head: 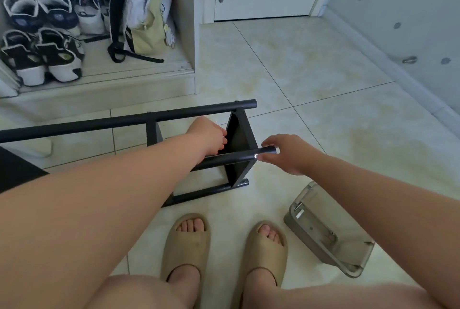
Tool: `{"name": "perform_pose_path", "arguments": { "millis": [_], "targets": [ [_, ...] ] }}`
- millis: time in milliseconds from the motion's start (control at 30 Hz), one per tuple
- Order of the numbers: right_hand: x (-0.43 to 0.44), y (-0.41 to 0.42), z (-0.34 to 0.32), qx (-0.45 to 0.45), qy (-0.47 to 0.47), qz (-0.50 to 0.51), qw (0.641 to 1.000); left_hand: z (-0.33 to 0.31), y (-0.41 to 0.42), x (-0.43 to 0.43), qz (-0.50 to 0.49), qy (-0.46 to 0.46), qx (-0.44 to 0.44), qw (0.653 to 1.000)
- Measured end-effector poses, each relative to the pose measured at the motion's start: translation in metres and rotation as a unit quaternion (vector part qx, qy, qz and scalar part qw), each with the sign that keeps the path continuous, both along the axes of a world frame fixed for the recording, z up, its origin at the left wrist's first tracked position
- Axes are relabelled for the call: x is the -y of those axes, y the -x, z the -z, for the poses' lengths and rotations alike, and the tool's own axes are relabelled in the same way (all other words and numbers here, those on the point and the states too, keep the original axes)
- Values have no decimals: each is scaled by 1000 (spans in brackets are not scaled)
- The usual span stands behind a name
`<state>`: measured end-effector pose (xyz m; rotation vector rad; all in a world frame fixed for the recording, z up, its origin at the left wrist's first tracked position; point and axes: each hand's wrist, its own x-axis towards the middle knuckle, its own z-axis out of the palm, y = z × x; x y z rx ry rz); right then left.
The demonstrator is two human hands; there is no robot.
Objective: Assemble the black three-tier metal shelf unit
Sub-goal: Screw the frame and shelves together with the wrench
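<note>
Pale floor tiles (311, 109) carry the black shelf unit (124, 123), lying on its side. The right hand (286, 153) pinches the near pole (231, 158) at its end; the left hand (211, 134) sits beside a panel (240, 134), its grip impossible to tell. Tan slippers (186, 246) and a grey box (321, 226) lie nearer.

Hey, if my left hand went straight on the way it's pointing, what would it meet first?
The upright black shelf panel: your left hand points at its face, fingers seemingly almost on it, though depth is unclear. The black tube your right hand pinches lies lower, under the wrist.
</note>
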<state>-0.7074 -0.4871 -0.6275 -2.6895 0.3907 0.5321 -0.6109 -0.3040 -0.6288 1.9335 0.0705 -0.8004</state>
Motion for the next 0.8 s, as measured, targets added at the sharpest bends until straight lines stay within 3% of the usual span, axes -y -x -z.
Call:
{"name": "perform_pose_path", "arguments": {
  "millis": [100, 367, 567, 700, 800],
  "targets": [
    [-1, -5, 8, 1, -9, -10, 1000, 17, -4, 1, 46, -37, 14, 998],
    [-5, 0, 11, 0, 2, -33, 999, 26, 2, -3, 129, -14, 24, 991],
    [-19, 34, 5, -52, 17, -59, 997, 4, 19, -12, 265, -78, 66, 959],
    [-35, 65, -2, -83, -11, -53, 995, -9, 42, -16, 360, -169, 112, 911],
    [-53, 92, 2, -76, -39, -6, 996, -9, 62, -13, 376, -199, 114, 898]
  ]
}}
